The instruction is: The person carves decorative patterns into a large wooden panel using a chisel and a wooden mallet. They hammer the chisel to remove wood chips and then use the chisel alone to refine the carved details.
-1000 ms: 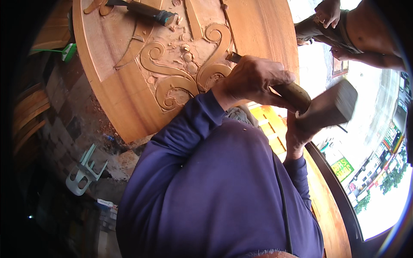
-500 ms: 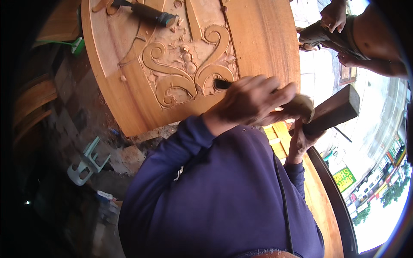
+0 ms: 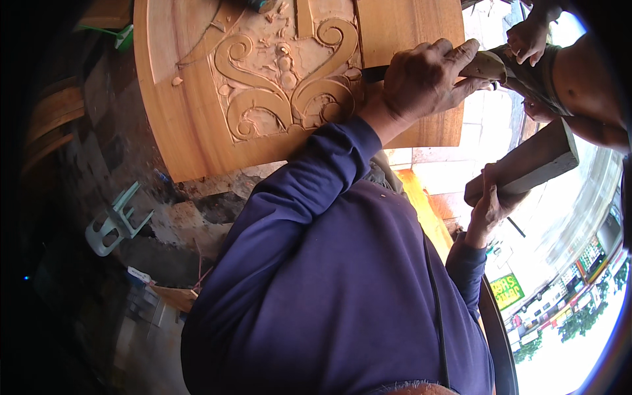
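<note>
A wooden panel with carved scrolls and shavings in its recesses lies before me. My left hand is wrapped round a chisel, with its pale wooden handle sticking out past the thumb. The dark chisel blade points left, at the right border of the carving; whether its tip touches the wood I cannot tell. Lower on the right, my right hand grips a heavy wooden mallet, whose block head is tilted and apart from the chisel. My fingers hide part of the mallet's lower side.
Another person's hand and bare torso are close by at the upper right. A dark tool with a teal part is cut off at the top edge. A pale green plastic stool stands on the floor at left. A street with a green sign shows at right.
My left hand has lifted the chisel from the lower right scroll and carried it up and right. The mallet has moved right, away from the chisel handle. The whole view has shifted a little.
</note>
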The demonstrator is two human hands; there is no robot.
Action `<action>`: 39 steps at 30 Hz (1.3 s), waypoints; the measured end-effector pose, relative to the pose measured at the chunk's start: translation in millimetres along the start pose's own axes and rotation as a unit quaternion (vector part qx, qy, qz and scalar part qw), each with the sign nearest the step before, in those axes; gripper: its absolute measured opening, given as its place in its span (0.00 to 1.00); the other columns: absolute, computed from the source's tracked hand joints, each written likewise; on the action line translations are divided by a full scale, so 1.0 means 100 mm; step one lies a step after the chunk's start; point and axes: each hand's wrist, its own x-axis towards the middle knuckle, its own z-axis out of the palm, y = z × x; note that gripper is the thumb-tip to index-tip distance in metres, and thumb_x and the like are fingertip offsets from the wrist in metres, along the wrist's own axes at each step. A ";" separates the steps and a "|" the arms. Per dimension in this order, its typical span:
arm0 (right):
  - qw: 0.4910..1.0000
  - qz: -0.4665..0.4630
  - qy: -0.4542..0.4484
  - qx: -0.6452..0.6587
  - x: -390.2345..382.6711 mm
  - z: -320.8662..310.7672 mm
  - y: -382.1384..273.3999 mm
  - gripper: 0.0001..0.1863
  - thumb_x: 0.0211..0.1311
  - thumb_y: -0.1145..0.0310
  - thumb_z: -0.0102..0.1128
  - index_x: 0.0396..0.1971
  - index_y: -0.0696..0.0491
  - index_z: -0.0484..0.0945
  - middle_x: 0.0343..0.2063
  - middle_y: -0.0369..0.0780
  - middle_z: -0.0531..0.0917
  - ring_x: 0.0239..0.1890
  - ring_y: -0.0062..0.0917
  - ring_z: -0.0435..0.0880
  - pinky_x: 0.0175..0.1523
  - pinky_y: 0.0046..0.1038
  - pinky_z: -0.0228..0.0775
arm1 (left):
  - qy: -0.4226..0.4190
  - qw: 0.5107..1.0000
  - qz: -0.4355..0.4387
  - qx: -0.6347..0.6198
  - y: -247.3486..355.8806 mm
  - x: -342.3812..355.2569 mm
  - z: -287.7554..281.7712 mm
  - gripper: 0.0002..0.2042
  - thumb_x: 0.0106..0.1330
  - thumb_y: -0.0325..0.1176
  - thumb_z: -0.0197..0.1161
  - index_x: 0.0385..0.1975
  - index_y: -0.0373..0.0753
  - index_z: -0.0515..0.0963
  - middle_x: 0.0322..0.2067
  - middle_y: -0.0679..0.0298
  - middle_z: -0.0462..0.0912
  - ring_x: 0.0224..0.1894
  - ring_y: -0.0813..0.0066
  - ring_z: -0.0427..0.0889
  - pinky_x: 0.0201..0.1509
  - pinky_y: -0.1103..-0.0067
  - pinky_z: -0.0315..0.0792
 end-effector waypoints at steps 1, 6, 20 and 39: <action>1.000 -0.006 -0.003 -0.003 0.05 -0.02 0.00 0.43 0.60 0.78 0.74 0.70 0.57 0.55 0.50 0.48 0.79 0.44 0.34 0.86 0.52 0.35 0.84 | 0.005 1.000 -0.001 -0.006 0.00 0.00 0.01 0.30 0.62 0.58 0.71 0.56 0.41 0.82 0.33 0.56 0.87 0.31 0.61 0.89 0.30 0.71 0.84; 0.999 -0.030 -0.006 -0.014 0.27 0.01 -0.04 0.44 0.59 0.79 0.74 0.70 0.58 0.55 0.48 0.49 0.80 0.44 0.35 0.87 0.51 0.36 0.84 | 0.017 1.000 -0.013 -0.019 0.00 -0.01 0.00 0.28 0.62 0.57 0.70 0.55 0.44 0.81 0.30 0.58 0.84 0.30 0.61 0.88 0.30 0.70 0.83; 0.959 0.030 -0.168 0.228 1.00 0.51 -0.10 0.45 0.56 0.85 0.68 0.74 0.54 0.59 0.60 0.40 0.74 0.59 0.27 0.75 0.62 0.29 0.73 | 0.011 0.997 -0.052 -0.049 0.02 -0.03 -0.10 0.27 0.57 0.51 0.77 0.53 0.43 0.84 0.35 0.55 0.88 0.32 0.59 0.90 0.34 0.70 0.85; 0.991 -0.048 -0.106 0.062 1.10 0.56 -0.39 0.49 0.52 0.86 0.73 0.73 0.57 0.58 0.61 0.46 0.75 0.63 0.31 0.75 0.63 0.33 0.72 | 0.004 0.998 -0.060 -0.025 0.00 -0.05 -0.26 0.29 0.56 0.50 0.78 0.57 0.46 0.82 0.33 0.59 0.85 0.30 0.63 0.88 0.33 0.71 0.85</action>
